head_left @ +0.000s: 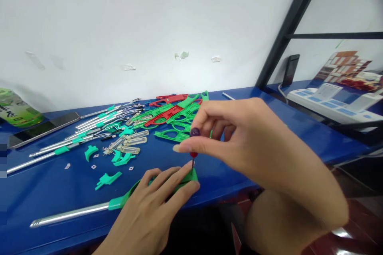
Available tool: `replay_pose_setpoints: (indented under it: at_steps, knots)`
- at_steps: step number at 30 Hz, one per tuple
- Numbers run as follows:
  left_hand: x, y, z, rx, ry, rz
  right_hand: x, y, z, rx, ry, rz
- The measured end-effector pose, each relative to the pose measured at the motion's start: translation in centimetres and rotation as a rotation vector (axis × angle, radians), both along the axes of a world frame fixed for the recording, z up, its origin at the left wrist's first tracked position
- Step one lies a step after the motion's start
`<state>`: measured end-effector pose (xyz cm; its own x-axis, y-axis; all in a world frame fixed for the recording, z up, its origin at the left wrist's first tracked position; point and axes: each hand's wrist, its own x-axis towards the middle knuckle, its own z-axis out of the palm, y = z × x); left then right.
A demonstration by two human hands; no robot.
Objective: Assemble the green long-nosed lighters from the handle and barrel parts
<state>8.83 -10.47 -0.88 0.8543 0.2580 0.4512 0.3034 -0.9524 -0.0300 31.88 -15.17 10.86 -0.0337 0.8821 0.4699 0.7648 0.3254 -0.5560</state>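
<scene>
My right hand point(227, 131) pinches the dark knob and red handle of a small screwdriver point(194, 153). The screwdriver stands upright, its thin tip touching the end of a green plastic handle point(192, 176). My left hand point(161, 195) is wrapped over that handle, holding it down near the table's front edge. A silver metal tube point(72, 214) with a teal collar extends from the handle to the left. What lies under my left palm is hidden.
Behind my hands lie red and green plastic shells point(170, 117), clear plastic pieces point(131, 143), teal parts point(107, 179) and wired metal tubes point(89, 127) on the blue table point(44, 191). A phone point(44, 129) and a bottle point(18, 107) are left; a power strip point(332, 103) is right.
</scene>
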Motion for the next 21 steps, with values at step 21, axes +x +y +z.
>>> replay_pose_setpoints:
  at_steps: [21]
  knots:
    - [-0.3,0.3,-0.1,0.025,0.018,-0.017,0.5,-2.3,0.6,-0.019,-0.012,0.14]
